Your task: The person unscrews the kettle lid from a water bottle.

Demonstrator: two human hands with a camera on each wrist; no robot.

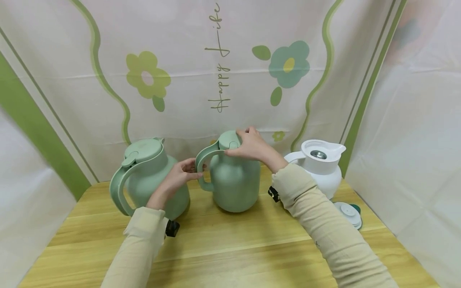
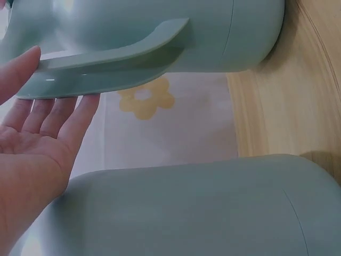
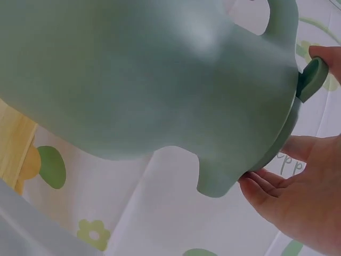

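Observation:
A green vacuum jug [image 1: 235,186] stands upright mid-table, with its handle [image 2: 122,56] on the left. My left hand [image 1: 181,172] holds that handle lightly, fingers along its outer edge and thumb across from them. From above, my right hand [image 1: 253,146] grips the jug's lid [image 1: 227,138]. In the right wrist view, the thumb lies at the lid's raised lever [image 3: 313,79], while the other fingers rest at the lid edge near the spout [image 3: 213,178]. A second green jug [image 1: 169,200], lid on, is just behind my left wrist.
At the right stands a white jug [image 1: 325,182] whose round steel mouth [image 1: 318,155] is uncovered. A pale round lid [image 1: 347,214] lies on the wooden table [image 1: 223,256] beside it, with a dark green piece at its edge. A printed curtain [image 1: 187,36] hangs behind.

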